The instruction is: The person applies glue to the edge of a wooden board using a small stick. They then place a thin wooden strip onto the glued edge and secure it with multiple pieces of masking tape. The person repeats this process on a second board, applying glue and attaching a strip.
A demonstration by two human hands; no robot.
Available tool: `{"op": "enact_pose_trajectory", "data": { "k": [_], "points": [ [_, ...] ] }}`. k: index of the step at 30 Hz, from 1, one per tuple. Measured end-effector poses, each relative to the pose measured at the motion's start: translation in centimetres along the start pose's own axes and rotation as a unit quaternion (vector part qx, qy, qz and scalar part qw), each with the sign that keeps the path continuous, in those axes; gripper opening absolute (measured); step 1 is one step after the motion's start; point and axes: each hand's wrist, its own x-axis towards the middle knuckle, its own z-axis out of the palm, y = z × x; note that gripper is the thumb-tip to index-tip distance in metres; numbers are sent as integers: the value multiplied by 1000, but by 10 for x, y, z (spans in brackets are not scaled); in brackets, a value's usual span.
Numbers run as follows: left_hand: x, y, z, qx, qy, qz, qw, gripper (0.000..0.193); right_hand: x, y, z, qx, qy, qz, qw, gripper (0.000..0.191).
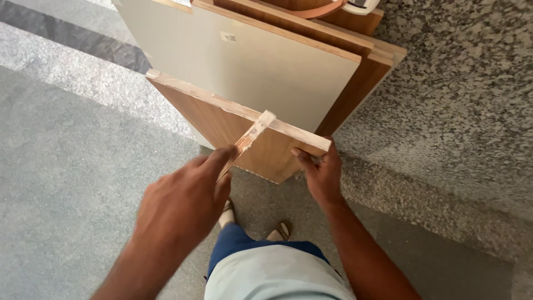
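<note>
A brown laminated plywood board [266,153] stands on edge, its raw pale top edge running from upper left to lower right. My right hand [321,172] grips the board's near right corner, fingers curled over the edge. My left hand [183,203] holds a thin pale wooden strip [251,136] whose far end lies across the board's top edge.
Behind the board, a large cream panel [250,61] and more brown boards [361,72] lie stacked on the speckled granite floor [461,111]. A dark stripe [72,39] crosses the floor at upper left. My sandalled feet [280,229] and blue shorts show below the hands.
</note>
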Motion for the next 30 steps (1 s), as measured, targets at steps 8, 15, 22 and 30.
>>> {"op": "enact_pose_trajectory", "data": {
  "k": [8,15,22,30],
  "points": [
    [62,-35,-1,81,84,-32,993,37,-2,-13,4,-74,22,14,997,33],
    [17,-39,63,-8,106,142,984,49,-5,-22,10,-81,38,5,996,28],
    [34,-102,45,114,191,19,975,53,-5,-31,13,-60,47,-13,997,27],
    [41,-119,59,-54,277,1,959,50,-4,-34,13,-128,50,59,989,23]
  ]
}}
